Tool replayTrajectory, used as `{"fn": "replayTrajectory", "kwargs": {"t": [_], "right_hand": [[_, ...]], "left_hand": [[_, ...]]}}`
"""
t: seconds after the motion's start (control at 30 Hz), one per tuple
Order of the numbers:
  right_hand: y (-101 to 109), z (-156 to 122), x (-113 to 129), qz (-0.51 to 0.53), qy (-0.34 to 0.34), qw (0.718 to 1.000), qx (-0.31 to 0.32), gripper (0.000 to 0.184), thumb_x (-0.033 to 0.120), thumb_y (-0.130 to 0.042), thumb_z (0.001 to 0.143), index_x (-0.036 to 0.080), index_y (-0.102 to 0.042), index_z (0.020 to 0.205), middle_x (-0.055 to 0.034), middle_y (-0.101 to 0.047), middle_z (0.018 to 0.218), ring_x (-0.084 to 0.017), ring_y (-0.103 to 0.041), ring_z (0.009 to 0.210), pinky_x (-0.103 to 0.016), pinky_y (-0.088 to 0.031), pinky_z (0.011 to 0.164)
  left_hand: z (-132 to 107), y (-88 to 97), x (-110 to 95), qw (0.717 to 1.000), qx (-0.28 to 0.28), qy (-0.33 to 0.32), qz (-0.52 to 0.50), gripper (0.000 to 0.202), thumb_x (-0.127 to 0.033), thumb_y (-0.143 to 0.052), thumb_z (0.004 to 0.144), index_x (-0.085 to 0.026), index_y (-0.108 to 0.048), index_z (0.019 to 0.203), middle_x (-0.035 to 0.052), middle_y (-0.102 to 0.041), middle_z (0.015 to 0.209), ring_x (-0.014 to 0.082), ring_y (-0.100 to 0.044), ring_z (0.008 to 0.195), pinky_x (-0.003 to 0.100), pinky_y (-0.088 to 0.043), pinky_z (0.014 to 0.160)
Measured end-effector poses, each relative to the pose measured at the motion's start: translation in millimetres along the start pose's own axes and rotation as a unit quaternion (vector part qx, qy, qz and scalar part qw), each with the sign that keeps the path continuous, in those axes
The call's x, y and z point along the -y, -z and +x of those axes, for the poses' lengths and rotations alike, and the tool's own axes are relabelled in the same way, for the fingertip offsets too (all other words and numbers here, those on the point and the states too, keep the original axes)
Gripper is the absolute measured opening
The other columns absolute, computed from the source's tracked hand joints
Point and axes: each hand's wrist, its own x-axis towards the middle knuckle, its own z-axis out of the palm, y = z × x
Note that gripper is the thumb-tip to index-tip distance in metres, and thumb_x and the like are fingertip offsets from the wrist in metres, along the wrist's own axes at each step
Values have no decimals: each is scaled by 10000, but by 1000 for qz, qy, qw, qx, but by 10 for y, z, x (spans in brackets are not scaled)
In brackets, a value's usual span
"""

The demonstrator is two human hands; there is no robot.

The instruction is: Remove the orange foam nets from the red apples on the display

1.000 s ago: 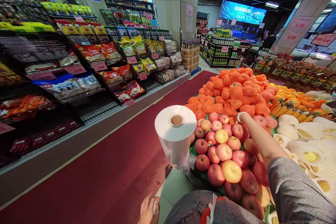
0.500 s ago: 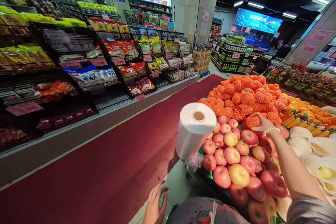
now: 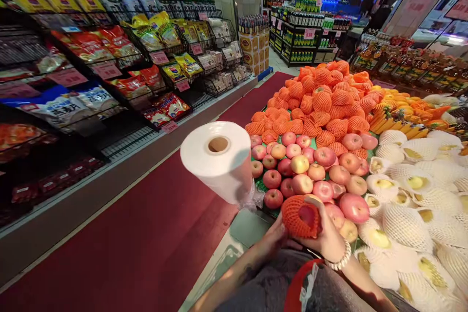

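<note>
Fruit in an orange foam net sleeve (image 3: 300, 216) — one item, round, red skin showing through the mesh's open end, held close to the body above the near edge of the produce surface (image 3: 252, 226). Right hand (image 3: 326, 239) cupped around its right and under side, fingers curled closed on it, a beaded bracelet at the wrist. Left hand (image 3: 273, 240) touching its lower left with the fingertips; whether that hand grips or only steadies, cannot tell.

Handling, as a judgement: the fruit looks firm and moderately heavy for its size, and would bruise if dropped; the sleeve is soft, springy and stretchy, giving good friction (it may slide on the fruit if pulled by the mesh alone). Best taken by cupping the whole body from beneath.

Holdings nearby:
- Bare red and yellow apples (image 3: 305, 175), heaped on green matting, just beyond the hands
- Mound of orange-netted fruit (image 3: 321, 102) behind the apples, touching them
- Pale fruit in white foam nets (image 3: 413, 200), to the right
- Roll of thin plastic bags (image 3: 219, 158), upright at the surface's left corner, a loose end hanging below
- Wire rack shelves (image 3: 120, 83) across the red floor strip — packed with bagged snacks, price tags on the rails
</note>
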Motion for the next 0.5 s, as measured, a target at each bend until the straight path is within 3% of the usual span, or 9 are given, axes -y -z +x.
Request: {"fn": "replayTrajectory", "kwargs": {"t": [0.1, 0.17, 0.2, 0.27, 0.37, 0.43, 0.5], "right_hand": [[204, 12, -37, -33, 63, 997, 39, 879, 383, -843, 805, 349, -395, 1560, -160, -540, 1522, -392, -573, 1393, -569, -561, 1093], [381, 1, -22, -39, 87, 995, 26, 834, 431, -847, 822, 305, -467, 1554, -177, -464, 1601, -404, -510, 1452, -587, -539, 1116], [458, -10, -15, -26, 101, 994, 12, 749, 405, -830, 853, 301, -513, 1525, -161, -493, 1584, -367, -536, 1437, -544, -553, 1114], [567, -35, -23, 12, 143, 990, 0, 532, 219, -717, 950, 319, -590, 1456, -92, -641, 1434, -237, -648, 1312, -383, -598, 1067], [621, -67, -115, 27, 199, 980, 19, 530, 8, -555, 975, 317, -647, 1396, -24, -759, 1172, -135, -739, 1069, -245, -625, 933], [618, -86, -216, 7, 200, 980, 4, 450, 35, -611, 965, 291, -687, 1327, -39, -763, 1128, -168, -742, 1038, -289, -635, 923], [610, -111, -326, -4, 185, 983, -7, 364, 160, -724, 942, 273, -694, 1286, -65, -755, 1133, -217, -739, 1049, -352, -644, 929]], "left_hand": [[160, -176, 100, 993, -112, -40, -1, 925, -743, -770, 778, -214, -476, 1477, 119, -638, 1243, 184, -640, 847, 246, -497, 604], [211, -295, 123, 986, -152, -69, 15, 871, -737, -739, 809, -196, -504, 1450, 113, -647, 1202, 173, -613, 820, 242, -473, 594], [226, -354, 138, 983, -163, -84, 26, 851, -728, -733, 817, -194, -513, 1441, 114, -646, 1208, 180, -613, 843, 248, -480, 614], [245, -460, 200, 973, -188, -121, 56, 827, -681, -754, 819, -197, -516, 1446, 122, -637, 1268, 211, -623, 960, 284, -526, 724], [269, -561, 397, 949, -251, -169, 84, 872, -593, -798, 797, -213, -472, 1510, 121, -622, 1347, 257, -604, 1172, 381, -526, 998], [286, -589, 559, 937, -283, -191, 74, 915, -605, -777, 795, -214, -435, 1549, 119, -648, 1305, 278, -609, 1210, 440, -498, 1080], [301, -603, 700, 925, -298, -224, 67, 893, -656, -718, 813, -187, -463, 1529, 136, -666, 1279, 307, -613, 1239, 482, -472, 1132]]}}
